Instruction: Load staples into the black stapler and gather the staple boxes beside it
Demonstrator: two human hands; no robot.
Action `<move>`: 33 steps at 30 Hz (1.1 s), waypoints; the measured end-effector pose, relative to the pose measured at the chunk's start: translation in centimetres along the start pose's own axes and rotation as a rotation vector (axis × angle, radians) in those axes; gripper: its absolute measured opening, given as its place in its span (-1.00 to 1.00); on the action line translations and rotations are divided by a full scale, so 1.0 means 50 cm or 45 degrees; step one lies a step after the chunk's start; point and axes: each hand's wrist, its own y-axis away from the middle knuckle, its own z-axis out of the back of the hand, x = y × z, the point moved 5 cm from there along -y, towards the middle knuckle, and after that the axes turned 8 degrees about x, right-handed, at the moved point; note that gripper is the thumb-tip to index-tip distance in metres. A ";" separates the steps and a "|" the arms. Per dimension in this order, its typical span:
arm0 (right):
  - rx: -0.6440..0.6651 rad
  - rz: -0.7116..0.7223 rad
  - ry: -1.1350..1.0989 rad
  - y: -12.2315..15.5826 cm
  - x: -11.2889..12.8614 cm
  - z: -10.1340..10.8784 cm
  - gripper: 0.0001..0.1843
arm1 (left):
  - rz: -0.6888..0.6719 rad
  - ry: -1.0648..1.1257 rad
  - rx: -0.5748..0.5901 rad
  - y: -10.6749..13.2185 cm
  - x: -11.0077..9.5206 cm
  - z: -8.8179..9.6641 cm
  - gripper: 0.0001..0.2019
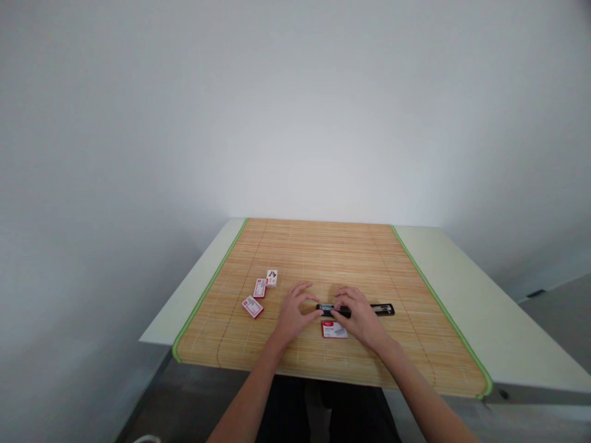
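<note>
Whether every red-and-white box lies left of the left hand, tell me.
No, one red-and-white box lies right of the left hand, near the long black stapler.

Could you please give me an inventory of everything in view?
Wall: 1 expanse, pale grey, around table
Floor: 1, grey, below table
Table: 1, white, under mat
Mat: 1, tan with green edging, on table
White box: 1, white with dark print, mat's left side
Left-side cartons: 2, red and white, nearer than white box
Near carton: 1, red and white, before stapler
Stapler: 1, black and silvery, at hands
Dark item: 1, dark, far right, unclear
White item: 1, white, bottom edge, cut off
Legs: 2, dark-clothed, below table
Left hand: 1, bare, by stapler's left end
Right hand: 1, bare, over stapler's middle
</note>
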 end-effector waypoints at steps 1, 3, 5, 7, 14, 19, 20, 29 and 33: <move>0.007 -0.004 0.023 0.004 -0.004 0.002 -0.95 | 0.004 0.032 -0.023 0.002 -0.002 0.002 -0.73; 0.021 -0.010 0.060 0.010 -0.010 0.002 -0.94 | 0.000 0.069 -0.053 0.007 -0.008 0.005 -0.78; 0.031 -0.021 0.079 0.014 -0.015 -0.001 -0.94 | -0.019 0.068 -0.073 0.011 -0.015 0.005 -0.82; 0.038 -0.041 0.084 0.017 -0.017 -0.005 -0.94 | -0.046 0.042 -0.088 0.013 -0.021 0.003 -0.85; 0.053 -0.092 0.081 0.016 -0.012 -0.018 -0.88 | -0.117 -0.016 -0.137 0.014 -0.027 -0.004 -0.91; 0.024 -0.114 0.054 0.019 -0.014 -0.026 -0.86 | -0.120 0.016 -0.096 0.012 -0.023 -0.005 -0.90; 0.016 -0.121 0.047 0.020 -0.014 -0.027 -0.86 | -0.112 0.024 -0.087 0.012 -0.021 -0.006 -0.90; -0.134 -0.222 -0.038 0.021 0.001 -0.021 -0.80 | -0.082 0.160 -0.020 0.009 -0.011 -0.015 -0.88; -0.195 -0.280 -0.037 0.015 0.002 -0.023 -0.82 | -0.070 0.224 0.015 0.009 -0.007 -0.020 -0.86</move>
